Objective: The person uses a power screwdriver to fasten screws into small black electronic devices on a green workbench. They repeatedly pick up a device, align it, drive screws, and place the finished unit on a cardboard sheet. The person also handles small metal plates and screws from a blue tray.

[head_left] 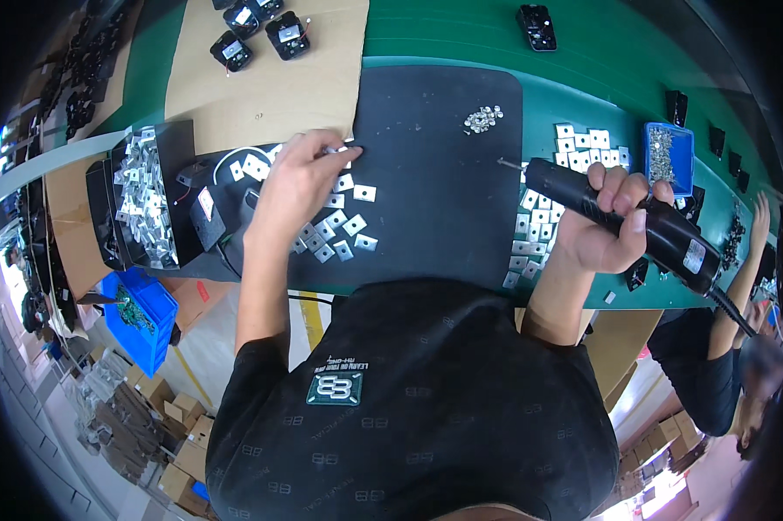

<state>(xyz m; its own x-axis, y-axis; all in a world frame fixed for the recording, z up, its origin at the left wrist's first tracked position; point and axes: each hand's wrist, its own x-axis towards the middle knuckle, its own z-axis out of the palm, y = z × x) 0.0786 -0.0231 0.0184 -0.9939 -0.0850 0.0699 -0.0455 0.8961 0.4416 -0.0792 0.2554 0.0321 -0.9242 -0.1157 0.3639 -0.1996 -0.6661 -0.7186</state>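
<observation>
Screwdriver [676,245] within right hand [601,227].

One black power screwdriver [680,247], two blue bins [154,347], one dark mat [439,191]

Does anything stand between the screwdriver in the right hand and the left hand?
Nothing visible: between the screwdriver and the left hand lies the black mat. The small metal pile lies farther forward, off that path.

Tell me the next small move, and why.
Probably bring one plate onto the open mat: the left hand is already by the plates, and the right hand holds the driver, its bit over mat with no plate beneath.
</observation>
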